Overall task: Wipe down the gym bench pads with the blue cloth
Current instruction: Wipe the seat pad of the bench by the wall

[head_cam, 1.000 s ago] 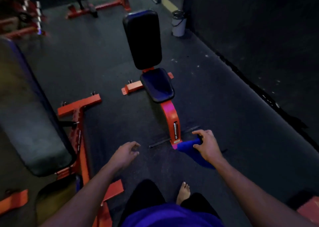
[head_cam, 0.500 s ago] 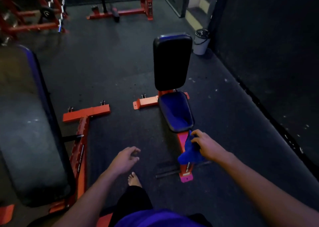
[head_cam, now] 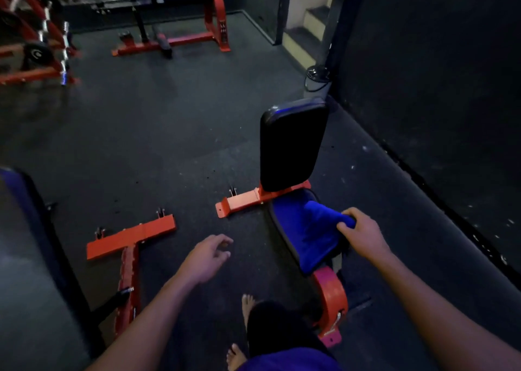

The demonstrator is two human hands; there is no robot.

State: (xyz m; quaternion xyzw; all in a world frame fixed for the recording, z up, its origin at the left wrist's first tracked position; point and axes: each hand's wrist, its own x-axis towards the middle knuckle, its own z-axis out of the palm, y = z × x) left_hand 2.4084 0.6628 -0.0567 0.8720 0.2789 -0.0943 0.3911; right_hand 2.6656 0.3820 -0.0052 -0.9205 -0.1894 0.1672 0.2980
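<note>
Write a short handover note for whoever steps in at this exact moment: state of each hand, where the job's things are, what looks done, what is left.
Right hand grips the blue cloth, which lies on the seat pad.
Left hand hangs free over the floor, fingers loose, holding nothing.
Back pad stands upright behind the seat, untouched by the cloth.
Done: cloth brought onto the seat. Left: wipe the seat, then the back pad; another bench pad is at left.

My right hand [head_cam: 363, 233] holds the cloth [head_cam: 318, 224] on the seat pad [head_cam: 284, 218], with the upright back pad [head_cam: 291, 145] just behind it. My left hand [head_cam: 207, 255] hangs over the floor [head_cam: 169, 150] left of the seat, and another bench pad [head_cam: 31, 257] lies far left.
</note>
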